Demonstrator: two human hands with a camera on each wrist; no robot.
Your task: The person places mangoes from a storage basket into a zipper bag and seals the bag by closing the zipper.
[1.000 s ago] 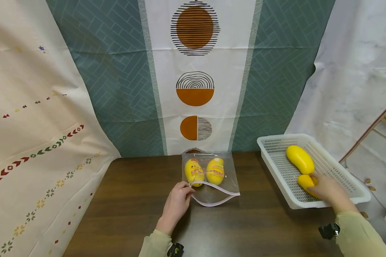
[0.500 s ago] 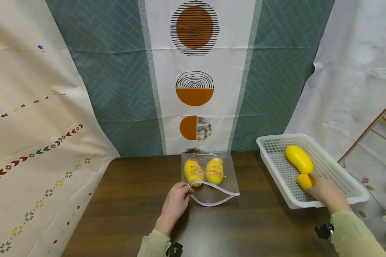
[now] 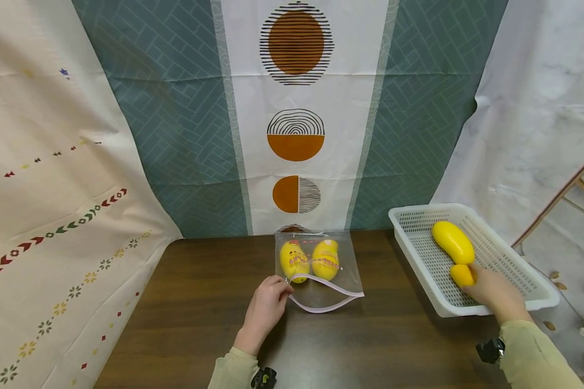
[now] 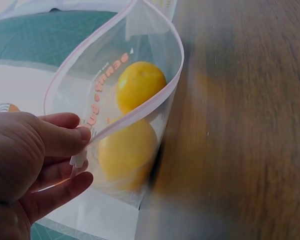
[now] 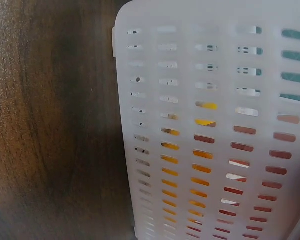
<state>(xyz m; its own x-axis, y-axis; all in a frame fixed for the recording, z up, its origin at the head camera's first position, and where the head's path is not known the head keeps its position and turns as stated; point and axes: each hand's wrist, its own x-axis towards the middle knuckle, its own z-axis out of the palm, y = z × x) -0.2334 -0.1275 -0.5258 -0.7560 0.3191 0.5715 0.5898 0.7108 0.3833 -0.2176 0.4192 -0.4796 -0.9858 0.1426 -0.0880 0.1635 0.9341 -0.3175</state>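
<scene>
A clear zip bag (image 3: 344,275) stands with its mouth parted on the brown table, holding two yellow mangoes (image 3: 325,260). My left hand (image 3: 265,307) pinches the left end of the bag's pinkish zip rim between thumb and fingers, near a white slider (image 4: 79,159). Over on the right, my right hand (image 3: 495,292) reaches into a white plastic basket (image 3: 420,275) and grips an orange-yellow mango (image 3: 461,274); its fingertips are partly hidden. Another long yellow mango (image 3: 452,241) lies just behind it. The right wrist view mostly meets the basket's slotted wall, with yellow and fingers glimpsed through the slots.
The wooden table (image 3: 199,324) reaches back to a hanging patterned curtain (image 3: 190,135). Pale cloths hang at both sides, and the basket's right end lies close to the right-hand cloth (image 3: 530,162). The basket's raised rim surrounds the right hand.
My right hand has shifted slightly left and settled further over the nearer mango in the basket. The left hand and the bag stay in place.
</scene>
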